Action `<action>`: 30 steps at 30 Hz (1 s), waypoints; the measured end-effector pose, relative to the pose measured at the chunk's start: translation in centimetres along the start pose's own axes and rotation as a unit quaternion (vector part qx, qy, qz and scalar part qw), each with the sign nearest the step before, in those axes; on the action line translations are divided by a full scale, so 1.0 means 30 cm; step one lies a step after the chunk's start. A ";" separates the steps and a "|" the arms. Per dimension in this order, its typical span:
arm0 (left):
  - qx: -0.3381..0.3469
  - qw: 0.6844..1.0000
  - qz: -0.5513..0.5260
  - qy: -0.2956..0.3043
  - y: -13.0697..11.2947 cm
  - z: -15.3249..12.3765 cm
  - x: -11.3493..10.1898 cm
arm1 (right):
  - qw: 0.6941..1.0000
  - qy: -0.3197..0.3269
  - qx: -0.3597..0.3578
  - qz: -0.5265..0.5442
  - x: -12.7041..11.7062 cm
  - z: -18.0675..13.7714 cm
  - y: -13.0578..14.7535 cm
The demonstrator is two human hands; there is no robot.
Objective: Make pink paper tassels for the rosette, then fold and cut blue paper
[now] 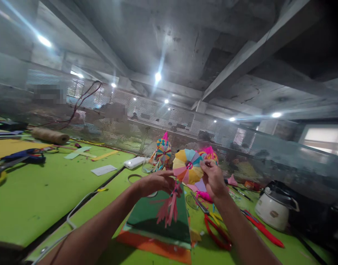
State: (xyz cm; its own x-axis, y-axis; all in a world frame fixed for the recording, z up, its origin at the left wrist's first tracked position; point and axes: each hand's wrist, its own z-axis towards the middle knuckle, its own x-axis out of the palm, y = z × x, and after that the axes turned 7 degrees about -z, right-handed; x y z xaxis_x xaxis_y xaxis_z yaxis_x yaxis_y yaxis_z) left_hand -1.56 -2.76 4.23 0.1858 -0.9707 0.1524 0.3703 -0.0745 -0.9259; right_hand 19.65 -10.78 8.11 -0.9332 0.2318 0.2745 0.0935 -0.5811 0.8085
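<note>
A round pleated paper rosette (189, 167) in yellow, orange, pink and blue is held up in front of me. My right hand (214, 180) pinches its right edge between thumb and fingertips. On the lower left, my left hand (158, 181) holds the rosette's edge, its fingers partly hidden around the tassel's top. A pink paper tassel (169, 211) hangs beneath the rosette. Under both hands lies a stack of coloured paper, dark green sheet (147, 213) uppermost and orange sheet (155, 244) below.
Red-handled scissors (217, 233), a red utility knife (264, 230) and a white pot-like appliance (272, 209) are at right. Finished paper ornaments (164, 152) stand by the perforated screen (138, 134). Leftward are a twine spool (50, 136), blue-handled scissors (33, 156) and a white cable (71, 221).
</note>
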 end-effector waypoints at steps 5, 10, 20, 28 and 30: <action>0.023 0.999 -0.014 0.035 -0.078 0.017 0.082 | 1.000 0.002 -0.014 -0.008 0.026 0.007 0.096; 0.014 1.000 0.010 0.022 -0.110 0.028 0.145 | 0.999 0.026 0.000 -0.029 0.050 -0.006 0.118; 0.040 0.976 0.077 -0.199 -0.077 0.095 0.148 | 0.995 -0.013 -0.058 -0.075 0.072 0.015 0.027; 0.165 0.932 0.141 -0.290 -0.153 0.177 0.116 | 1.000 0.010 0.005 -0.006 0.070 -0.028 -0.057; 0.171 0.924 0.153 -0.306 -0.155 0.186 0.107 | 0.999 0.027 0.015 -0.022 0.070 -0.055 -0.095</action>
State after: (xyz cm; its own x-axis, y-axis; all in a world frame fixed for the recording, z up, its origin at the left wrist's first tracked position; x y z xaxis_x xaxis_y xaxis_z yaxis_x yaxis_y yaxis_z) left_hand 2.40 -4.24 10.96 0.7707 -0.6154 0.1651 0.4615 0.3605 -0.8106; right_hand 16.85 -9.90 5.52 -0.9540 0.2128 0.2109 0.0625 -0.5472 0.8347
